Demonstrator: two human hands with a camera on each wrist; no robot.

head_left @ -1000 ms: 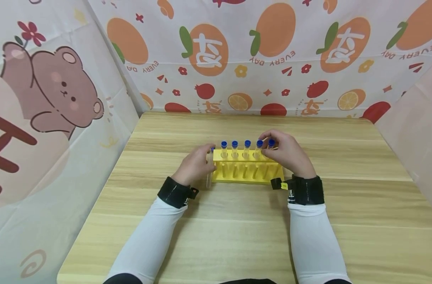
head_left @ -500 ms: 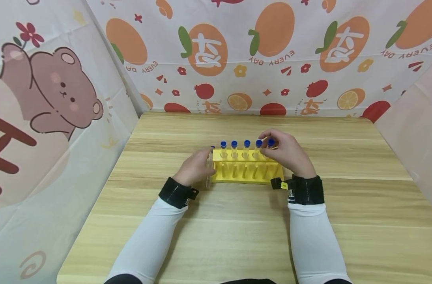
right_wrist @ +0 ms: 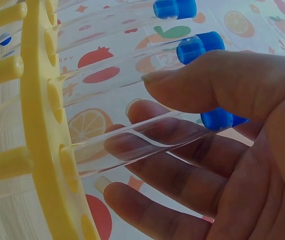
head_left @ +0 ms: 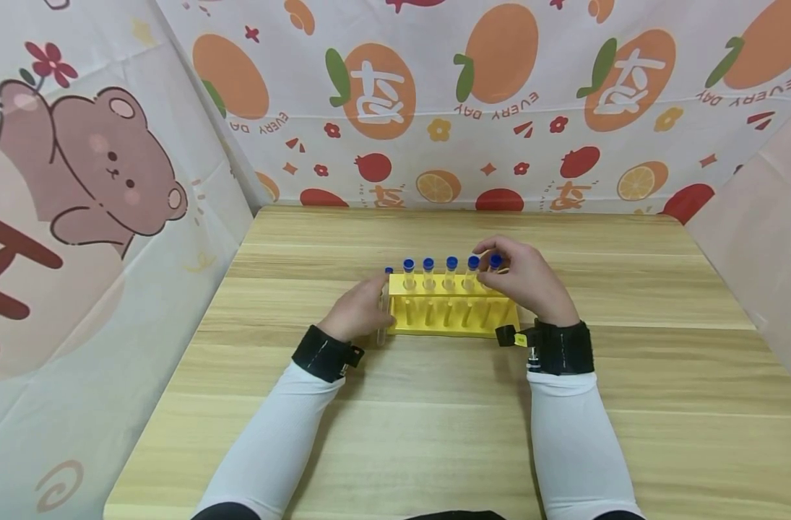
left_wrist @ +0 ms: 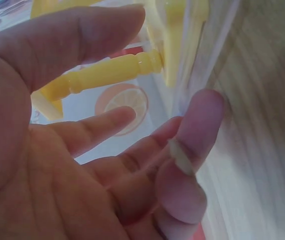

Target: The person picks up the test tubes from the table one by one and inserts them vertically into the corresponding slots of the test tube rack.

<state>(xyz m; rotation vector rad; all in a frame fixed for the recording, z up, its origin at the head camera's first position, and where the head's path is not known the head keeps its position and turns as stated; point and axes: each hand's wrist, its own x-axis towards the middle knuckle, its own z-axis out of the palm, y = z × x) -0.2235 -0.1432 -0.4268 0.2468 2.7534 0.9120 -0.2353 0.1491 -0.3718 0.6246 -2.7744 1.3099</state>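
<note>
Tube [head_left: 383, 310] gripped by left hand [head_left: 358, 312]; right hand [head_left: 524, 280] pinches racked tube [right_wrist: 132, 137]. Slick, fragile: best held near cap.

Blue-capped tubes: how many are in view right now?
6. Five stand in the yellow rack, the rightmost tube by the right hand; one tube in the left hand beside it.

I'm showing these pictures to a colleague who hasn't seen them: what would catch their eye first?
Probably the yellow rack mid-table, with blue-capped tubes standing in a row in it. The right hand pinches the rightmost tube near its cap, while the left hand holds another tube upright against the rack's left end. Behind, the bright fruit-print cloth stands out.
</note>
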